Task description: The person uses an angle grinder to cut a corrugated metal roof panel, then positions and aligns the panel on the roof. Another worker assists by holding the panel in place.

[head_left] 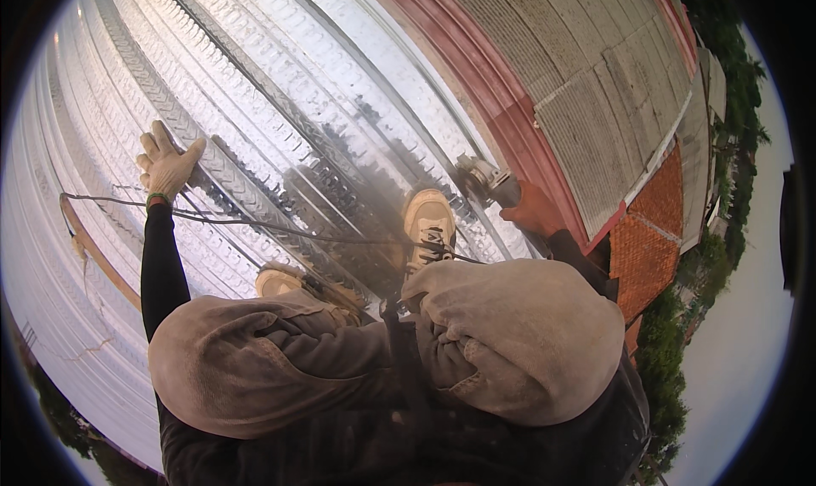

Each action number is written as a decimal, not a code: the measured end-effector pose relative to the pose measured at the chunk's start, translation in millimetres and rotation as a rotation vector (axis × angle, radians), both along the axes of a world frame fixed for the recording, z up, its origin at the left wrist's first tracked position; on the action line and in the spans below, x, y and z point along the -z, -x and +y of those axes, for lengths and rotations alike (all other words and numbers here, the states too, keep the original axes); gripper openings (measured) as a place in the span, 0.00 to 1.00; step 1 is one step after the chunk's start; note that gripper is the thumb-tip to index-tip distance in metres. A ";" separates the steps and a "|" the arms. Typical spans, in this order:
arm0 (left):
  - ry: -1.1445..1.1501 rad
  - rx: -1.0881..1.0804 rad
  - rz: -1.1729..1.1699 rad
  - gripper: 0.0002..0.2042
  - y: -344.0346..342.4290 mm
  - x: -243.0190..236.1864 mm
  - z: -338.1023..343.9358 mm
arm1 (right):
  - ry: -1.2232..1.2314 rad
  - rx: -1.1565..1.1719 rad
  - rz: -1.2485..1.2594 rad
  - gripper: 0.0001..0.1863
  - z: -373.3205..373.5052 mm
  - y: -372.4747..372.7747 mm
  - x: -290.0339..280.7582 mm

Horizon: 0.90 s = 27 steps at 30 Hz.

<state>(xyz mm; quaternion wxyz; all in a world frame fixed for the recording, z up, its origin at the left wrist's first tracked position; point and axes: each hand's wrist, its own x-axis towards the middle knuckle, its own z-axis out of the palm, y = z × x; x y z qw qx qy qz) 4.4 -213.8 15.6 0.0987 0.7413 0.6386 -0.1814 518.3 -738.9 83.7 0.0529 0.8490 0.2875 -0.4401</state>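
My left hand [167, 165], in a pale work glove, lies with fingers spread on the silvery ribbed metal roof [246, 104]. It holds nothing. On the right, my right hand [535, 211] is wrapped round an angle grinder [483, 180]. The grinder's head rests low over the roof sheet, near the red edge trim; its disc is blurred, and most of its body is hidden by my hand. A dark cable [280, 223] crosses in front of my feet, from near my left wrist toward the right.
My light shoes [429, 223] stand on the sheet between dark, dirty streaks. Red metal trim [501, 78] borders the roof, with a grey corrugated roof [608, 87] and orange tiles [650, 227] beyond it. A brown curved strip [102, 252] lies at left. Trees are at far right.
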 end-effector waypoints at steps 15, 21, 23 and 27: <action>-0.120 0.494 -0.791 0.40 -151.3 -41.8 -75.0 | -0.576 0.705 0.296 0.24 60.2 2.5 -24.7; 0.925 0.516 -1.047 0.40 -246.2 -89.6 -209.3 | -0.942 1.082 0.674 0.25 145.9 35.9 2.4; 1.078 0.450 -1.066 0.39 -256.7 -98.7 -239.8 | -0.905 1.223 0.612 0.19 166.9 55.2 -8.4; 1.109 0.319 -1.075 0.35 -254.7 -88.5 -274.3 | -0.910 1.342 0.487 0.23 166.9 81.9 3.1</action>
